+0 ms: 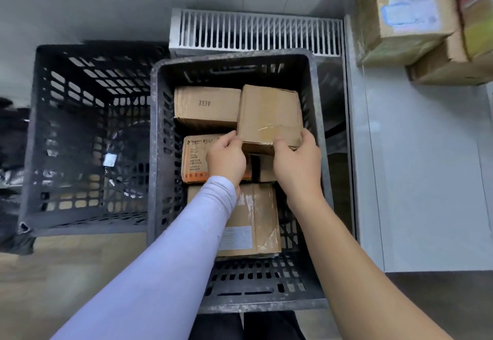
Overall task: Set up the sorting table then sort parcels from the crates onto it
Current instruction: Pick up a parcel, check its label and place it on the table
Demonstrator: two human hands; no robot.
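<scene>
both arms reach into grey crate; left hand & right hand grip a box atop other parcels. sorting step underway; next: lift clear, carry to bench at right.

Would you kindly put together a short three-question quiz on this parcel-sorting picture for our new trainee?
1. True or false: both hands, left hand and right hand, grip the same brown parcel.
2. The held parcel is above: A) the full crate, B) the dark crate on the left, C) the white table.
3. Fill in: the box under the left forearm bears a white ____.

Key: 1 true; 2 A; 3 label.
</scene>
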